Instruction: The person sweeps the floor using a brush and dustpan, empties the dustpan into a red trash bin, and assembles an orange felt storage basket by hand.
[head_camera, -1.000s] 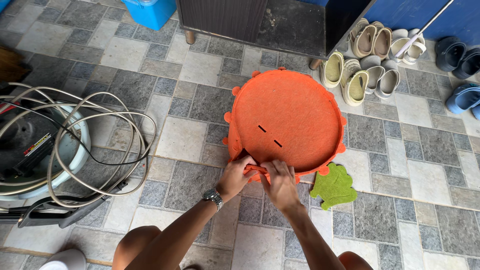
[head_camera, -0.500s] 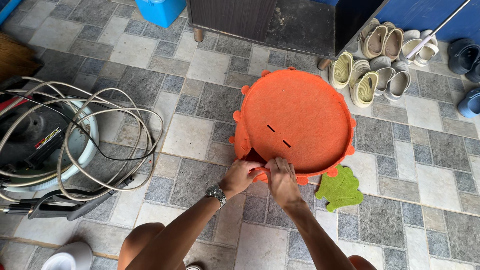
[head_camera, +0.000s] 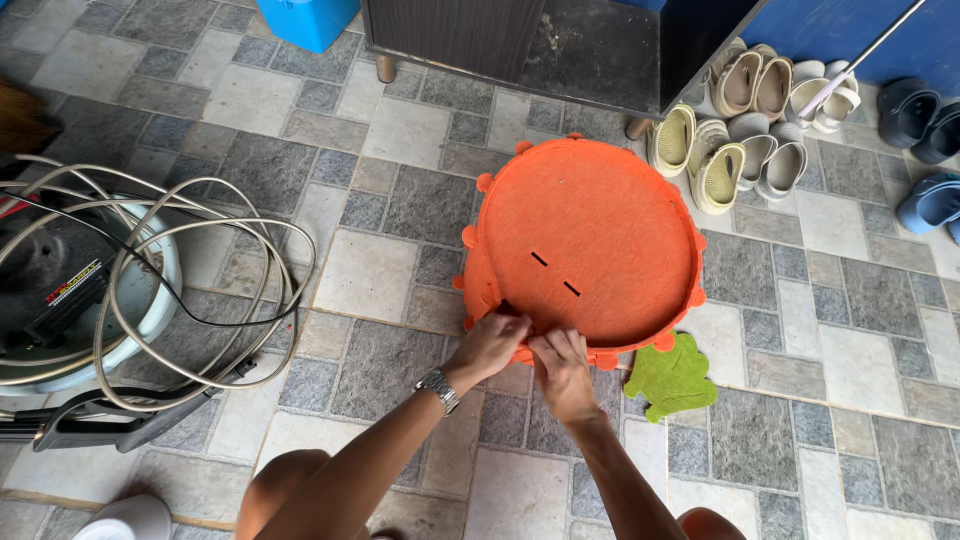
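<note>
Felt tray (head_camera: 590, 240): orange, light, floppy; my left hand (head_camera: 490, 345) and right hand (head_camera: 562, 372) both pinch its near rim.

Both forearms extend forward and converge, left hand (head_camera: 490, 345) and right hand (head_camera: 562, 372) side by side, fingers curled in a pinch.

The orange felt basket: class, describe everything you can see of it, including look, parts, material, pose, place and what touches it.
The orange felt basket is round and shallow, seemingly of thick felt. Its flat base faces the camera, with two short dark slits near the middle. Small rounded tabs stud its rim. It rests on the grey tiled floor, tipped toward the person. The left hand and right hand pinch its near edge. A green felt piece lies just beside it.
</note>
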